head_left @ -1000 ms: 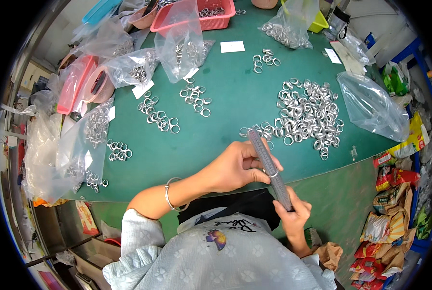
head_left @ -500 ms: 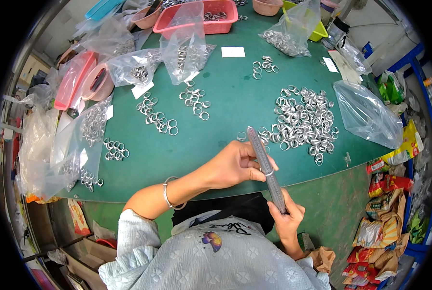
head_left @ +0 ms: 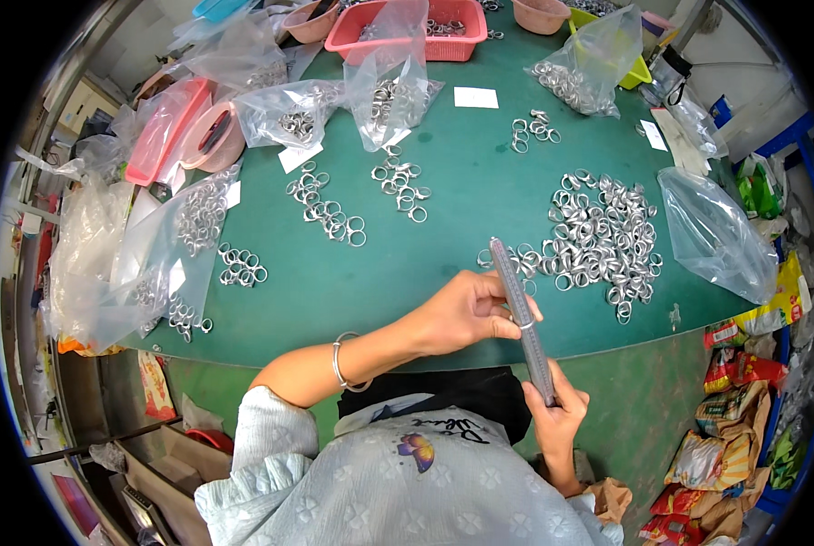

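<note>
Hands meet over the near edge of the green bench (head_left: 443,264). The right hand (head_left: 557,419) grips the lower end of a long grey ring-sizing stick (head_left: 521,318), which slants up and away over the bench edge. The left hand (head_left: 466,309) pinches a silver ring (head_left: 526,324) threaded on the stick about halfway along. Compared with half a second ago, the stick and both hands have barely shifted. Just beyond the stick's tip lies a big heap of silver rings (head_left: 602,238), with an empty clear bag (head_left: 716,238) to its right.
</note>
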Demonstrator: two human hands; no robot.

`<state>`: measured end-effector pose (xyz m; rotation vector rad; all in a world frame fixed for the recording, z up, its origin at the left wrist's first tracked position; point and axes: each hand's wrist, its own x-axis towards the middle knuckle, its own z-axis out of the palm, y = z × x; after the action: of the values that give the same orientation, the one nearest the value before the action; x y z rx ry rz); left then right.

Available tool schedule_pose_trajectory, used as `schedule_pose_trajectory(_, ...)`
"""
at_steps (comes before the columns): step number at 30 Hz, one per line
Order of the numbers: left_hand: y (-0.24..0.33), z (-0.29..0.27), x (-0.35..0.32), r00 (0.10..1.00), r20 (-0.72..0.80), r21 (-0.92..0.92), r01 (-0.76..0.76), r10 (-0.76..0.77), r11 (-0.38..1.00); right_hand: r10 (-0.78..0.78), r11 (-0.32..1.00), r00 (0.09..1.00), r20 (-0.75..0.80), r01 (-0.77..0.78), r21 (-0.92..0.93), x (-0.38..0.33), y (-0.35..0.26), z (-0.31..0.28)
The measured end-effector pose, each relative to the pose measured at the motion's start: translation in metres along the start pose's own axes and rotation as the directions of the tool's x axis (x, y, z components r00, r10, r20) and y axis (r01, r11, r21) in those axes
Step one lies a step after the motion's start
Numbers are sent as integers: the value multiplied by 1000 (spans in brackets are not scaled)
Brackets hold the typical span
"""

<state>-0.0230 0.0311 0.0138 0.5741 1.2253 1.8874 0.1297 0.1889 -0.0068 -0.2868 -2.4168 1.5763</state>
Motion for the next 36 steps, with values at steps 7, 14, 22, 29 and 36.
schedule_pose_trajectory(7,1,-1,-7,999,-28,-4,-42,42,999,-50,998,998,29,49,44,3,1,1)
schedule_pose_trajectory(14,-6,-5,-14,994,-89,-7,-62,61,998,-26,999,995,92,22,37,6,-1,5)
schedule_pose_trajectory(22,-13,2,-33,959,-267,-21,-104,95,994,-20,999,983,181,28,-42,9,-9,5)
schedule_pose_trajectory(29,-8,9,-35,949,-286,-1,-143,137,990,-98,995,983,158,102,-16,11,-12,5)
schedule_pose_trajectory(36,-8,7,-37,969,-162,39,-181,185,983,-142,990,980,141,144,-4,8,-8,2)
